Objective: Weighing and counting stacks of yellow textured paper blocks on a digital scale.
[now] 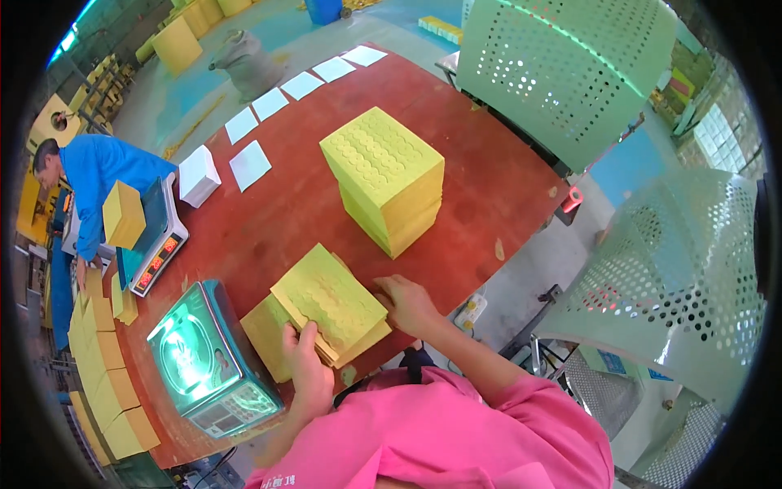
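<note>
A stack of yellow sheets with scalloped, raised shapes on top [330, 297] lies askew near the table's front edge. My left hand [309, 367] is closed on its near left edge, thumb on top. At the stack's right side is my right hand [405, 303], fingers stretched out and apart, next to the corner; whether it touches is hard to tell. More yellow sheets [265, 330] lie flat, partly beneath the stack on the left. Farther back stands a tall yellow block of the same patterned sheets [387, 175].
A scale with a shiny green plate [195, 350] sits left of my hands. Beyond it is another scale [159, 244] bearing a yellow block [122, 213]. White cards [250, 165] line the red table's [277, 216] far edge. A person in blue [106, 175] works at left. Perforated chairs [676, 269] stand right.
</note>
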`<move>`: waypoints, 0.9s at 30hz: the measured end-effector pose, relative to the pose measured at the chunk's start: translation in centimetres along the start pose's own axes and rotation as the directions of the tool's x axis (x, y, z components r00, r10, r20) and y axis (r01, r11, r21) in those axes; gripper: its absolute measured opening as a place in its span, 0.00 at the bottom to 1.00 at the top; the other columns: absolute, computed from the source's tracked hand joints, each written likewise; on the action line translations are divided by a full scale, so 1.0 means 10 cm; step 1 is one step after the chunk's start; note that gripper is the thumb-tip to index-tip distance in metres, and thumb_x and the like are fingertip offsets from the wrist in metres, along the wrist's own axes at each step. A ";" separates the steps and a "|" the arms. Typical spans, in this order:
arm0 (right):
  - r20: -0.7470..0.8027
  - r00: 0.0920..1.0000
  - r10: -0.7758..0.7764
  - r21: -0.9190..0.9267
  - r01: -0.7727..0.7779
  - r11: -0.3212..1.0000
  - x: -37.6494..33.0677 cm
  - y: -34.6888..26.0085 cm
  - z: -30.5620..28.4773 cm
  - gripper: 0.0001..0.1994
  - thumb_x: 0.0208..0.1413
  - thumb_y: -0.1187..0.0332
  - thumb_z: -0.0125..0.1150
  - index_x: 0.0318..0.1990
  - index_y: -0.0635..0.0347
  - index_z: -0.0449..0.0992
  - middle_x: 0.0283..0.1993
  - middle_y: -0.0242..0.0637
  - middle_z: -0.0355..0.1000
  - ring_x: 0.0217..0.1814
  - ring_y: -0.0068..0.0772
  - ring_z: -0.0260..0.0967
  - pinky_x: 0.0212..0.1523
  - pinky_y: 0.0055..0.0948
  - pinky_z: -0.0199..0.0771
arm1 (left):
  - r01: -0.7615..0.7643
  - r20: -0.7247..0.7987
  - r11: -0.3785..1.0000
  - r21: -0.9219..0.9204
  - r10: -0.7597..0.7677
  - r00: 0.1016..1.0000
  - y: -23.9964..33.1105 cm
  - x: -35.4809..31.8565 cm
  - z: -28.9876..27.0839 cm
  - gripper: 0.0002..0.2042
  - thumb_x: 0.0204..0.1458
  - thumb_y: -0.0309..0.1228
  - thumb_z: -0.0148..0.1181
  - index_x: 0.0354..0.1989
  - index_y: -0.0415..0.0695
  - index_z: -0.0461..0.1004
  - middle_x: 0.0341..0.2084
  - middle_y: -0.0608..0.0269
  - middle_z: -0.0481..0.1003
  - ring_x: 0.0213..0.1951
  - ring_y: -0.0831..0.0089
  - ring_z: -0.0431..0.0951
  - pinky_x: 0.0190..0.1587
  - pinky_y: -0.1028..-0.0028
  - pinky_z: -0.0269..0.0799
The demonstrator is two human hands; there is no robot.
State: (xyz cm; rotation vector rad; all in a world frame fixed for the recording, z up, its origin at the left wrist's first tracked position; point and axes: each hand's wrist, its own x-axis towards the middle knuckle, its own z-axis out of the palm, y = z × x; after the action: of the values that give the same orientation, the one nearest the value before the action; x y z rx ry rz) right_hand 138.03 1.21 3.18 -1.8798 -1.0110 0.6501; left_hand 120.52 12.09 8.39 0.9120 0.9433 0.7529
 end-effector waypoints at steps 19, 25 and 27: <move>-0.293 0.954 -0.067 -0.139 0.027 0.990 1.05 0.32 0.14 0.35 0.53 0.77 0.56 0.69 0.65 0.52 0.58 0.53 0.69 0.36 0.41 0.75 0.43 0.40 0.75 | 0.125 0.147 0.992 0.007 -0.125 0.981 0.14 0.01 -0.12 0.13 0.58 0.22 0.50 0.51 0.38 0.68 0.47 0.61 0.72 0.48 0.74 0.72 0.54 0.71 0.67; -0.475 0.861 -0.182 -0.253 0.065 0.965 1.82 0.66 -0.12 0.34 0.53 0.75 0.56 0.67 0.70 0.52 0.57 0.54 0.69 0.36 0.43 0.75 0.44 0.42 0.75 | 0.173 0.104 0.985 0.016 -0.174 0.979 0.19 0.06 -0.07 0.14 0.56 0.18 0.48 0.52 0.36 0.67 0.48 0.58 0.73 0.50 0.71 0.73 0.56 0.69 0.68; -0.455 0.882 -0.126 -0.215 0.028 0.976 2.11 0.76 -0.37 0.34 0.54 0.73 0.56 0.68 0.71 0.51 0.59 0.59 0.67 0.48 0.51 0.71 0.52 0.44 0.71 | 0.172 0.097 0.985 0.014 -0.173 0.980 0.20 0.07 -0.04 0.15 0.56 0.18 0.48 0.52 0.36 0.67 0.48 0.57 0.73 0.50 0.70 0.73 0.56 0.68 0.68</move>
State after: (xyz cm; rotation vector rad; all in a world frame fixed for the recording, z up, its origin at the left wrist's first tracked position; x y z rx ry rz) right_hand 155.00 15.24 -2.49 -2.0257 -0.8483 0.0297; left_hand 120.11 13.62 9.80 0.8519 0.9245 0.5534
